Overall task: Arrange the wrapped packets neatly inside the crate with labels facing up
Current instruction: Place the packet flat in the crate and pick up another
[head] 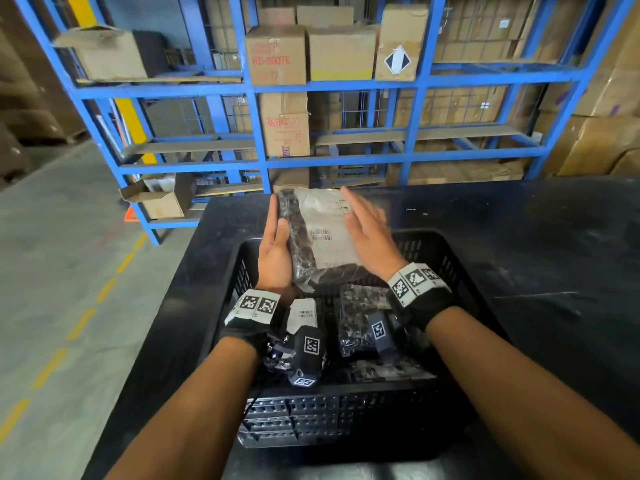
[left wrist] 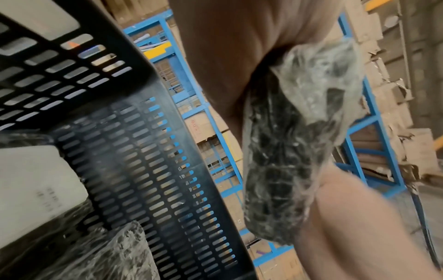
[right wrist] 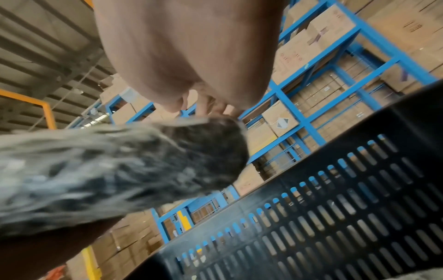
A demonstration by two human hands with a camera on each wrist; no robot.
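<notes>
From the head view, one wrapped packet (head: 318, 237) is held up over the far half of the black slotted crate (head: 346, 417), its pale label with barcodes turned upward. The left hand (head: 275, 251) cups the packet's left edge from below, its fingers (head: 273, 211) straight along the side and the thumb lying on the dark wrap. The right hand (head: 369, 230) lies flat on the label's right side with fingers (head: 353, 202) straight and slightly spread, gripping nothing.

The left wrist view shows what the head view hides: the packet's dark, crinkled underside (left wrist: 287, 151) resting against the palm, and the crate's inner wall (left wrist: 148, 151) with a white-labelled packet (left wrist: 36, 180) lying against it. The right wrist view shows the same held packet (right wrist: 120, 166) as a blur below the right palm (right wrist: 191, 56), with the crate rim (right wrist: 335, 189) beneath; how the right fingers lie cannot be told there.

Inside the crate, the forearms and two wrist cameras cover much of the contents. At least three more packets show: one with its label up (head: 303, 315) and two dark ones (head: 360, 317) (head: 391, 370).

The crate sits on a black worktop (head: 536, 254). Behind stands blue shelving (head: 420, 84) with cardboard boxes (head: 275, 55).
</notes>
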